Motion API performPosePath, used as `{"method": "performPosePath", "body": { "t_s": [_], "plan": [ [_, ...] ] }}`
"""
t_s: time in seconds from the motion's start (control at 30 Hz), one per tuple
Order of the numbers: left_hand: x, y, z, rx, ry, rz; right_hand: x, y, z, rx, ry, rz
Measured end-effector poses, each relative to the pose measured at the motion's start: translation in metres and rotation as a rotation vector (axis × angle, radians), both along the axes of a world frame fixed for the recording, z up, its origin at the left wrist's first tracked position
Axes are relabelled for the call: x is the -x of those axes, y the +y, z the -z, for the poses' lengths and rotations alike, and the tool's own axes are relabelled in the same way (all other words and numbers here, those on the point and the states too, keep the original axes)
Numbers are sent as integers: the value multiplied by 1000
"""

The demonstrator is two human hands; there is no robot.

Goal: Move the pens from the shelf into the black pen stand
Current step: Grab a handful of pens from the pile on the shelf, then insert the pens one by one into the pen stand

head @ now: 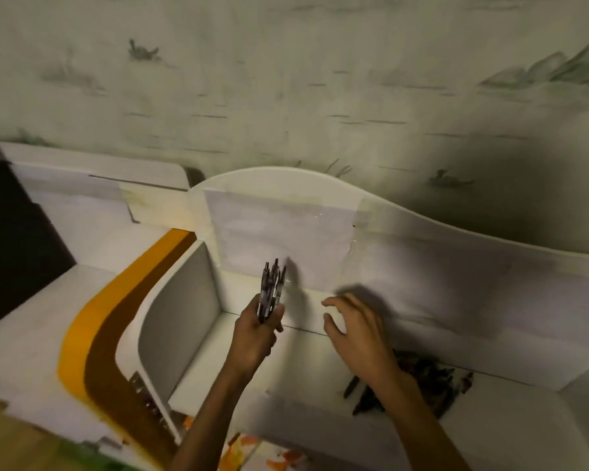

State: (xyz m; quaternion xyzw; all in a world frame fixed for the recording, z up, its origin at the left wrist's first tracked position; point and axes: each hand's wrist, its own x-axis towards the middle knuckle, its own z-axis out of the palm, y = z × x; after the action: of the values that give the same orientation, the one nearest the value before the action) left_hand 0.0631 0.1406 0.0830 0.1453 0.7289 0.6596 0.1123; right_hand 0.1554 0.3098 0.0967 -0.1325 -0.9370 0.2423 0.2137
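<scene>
The left hand [255, 338] grips a bunch of pens [270, 290] upright above the shelf [218, 375]; the right hand [357, 331], fingers spread and empty, hovers near the remaining pile [422, 379]. Gather few at once; no stand is visible.

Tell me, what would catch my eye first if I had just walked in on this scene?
Probably the left hand at the centre, gripping a bundle of pens that points up in front of the white shelf. Next, the right hand beside it, fingers spread and holding nothing, above a dark pile of pens lying on the shelf. The orange and brown stripe curving down the left also stands out.
</scene>
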Motion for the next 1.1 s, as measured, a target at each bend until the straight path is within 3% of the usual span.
{"method": "performPosePath", "body": {
  "t_s": [0.3,0.67,1.1],
  "plan": [
    [17,-106,-38,3,19,-148,51,-107,-33,-88,114,-152],
    [66,-323,-61,-109,-5,-214,122,-309,-60,-117,175,-242],
    [136,-526,-61,-117,-1,-407,213,-498,-59,-131,103,-329]
  ]
}}
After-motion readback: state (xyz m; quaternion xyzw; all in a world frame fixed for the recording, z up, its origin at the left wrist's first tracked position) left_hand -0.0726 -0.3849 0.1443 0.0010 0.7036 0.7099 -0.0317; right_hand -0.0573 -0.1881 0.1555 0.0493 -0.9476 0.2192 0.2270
